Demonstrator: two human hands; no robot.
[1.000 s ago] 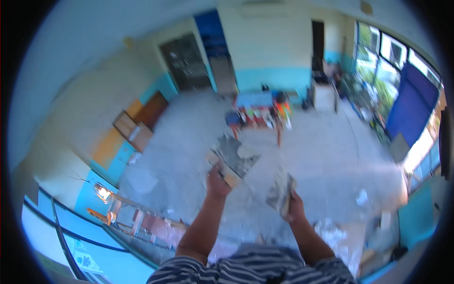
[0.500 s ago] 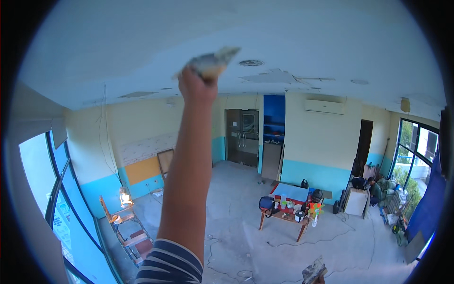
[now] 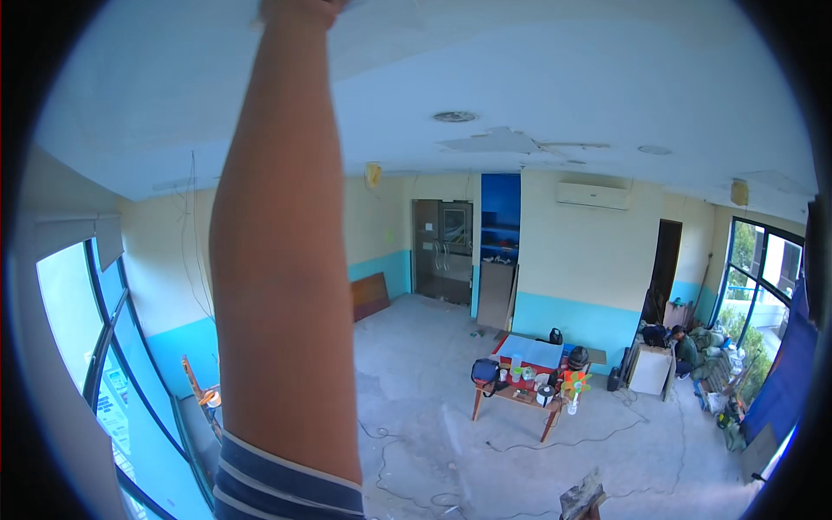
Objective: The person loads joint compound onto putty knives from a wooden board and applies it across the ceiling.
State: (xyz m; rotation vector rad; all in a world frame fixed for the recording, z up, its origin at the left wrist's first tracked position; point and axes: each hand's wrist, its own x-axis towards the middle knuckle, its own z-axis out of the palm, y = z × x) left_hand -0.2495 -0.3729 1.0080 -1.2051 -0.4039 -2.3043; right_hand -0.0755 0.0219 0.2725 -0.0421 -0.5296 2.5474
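My left arm stretches straight up past the middle of the room toward the white ceiling (image 3: pixel 555 69). At the upper rim my left hand (image 3: pixel 299 9) is mostly cut off, with its fingers curled. The putty knife with a wide blade, seen in its grip half a second ago, lies outside the picture. My right hand is out of view. At the lower edge, a smeared grey board (image 3: pixel 581 496) with a brown part beneath it stands tilted; what supports it is hidden.
A low wooden table (image 3: pixel 511 394) holds bags, cups and a coloured pinwheel. Cables (image 3: pixel 563 444) trail over the floor. A person (image 3: pixel 685 351) crouches at far right beside piled sacks. Tall windows (image 3: pixel 95 347) line the left. A wooden frame (image 3: pixel 199 394) is partly behind my arm.
My left hand has swung up and to the left, carrying the putty knife out of the picture. My forearm now covers the lamp and the orange wall panel.
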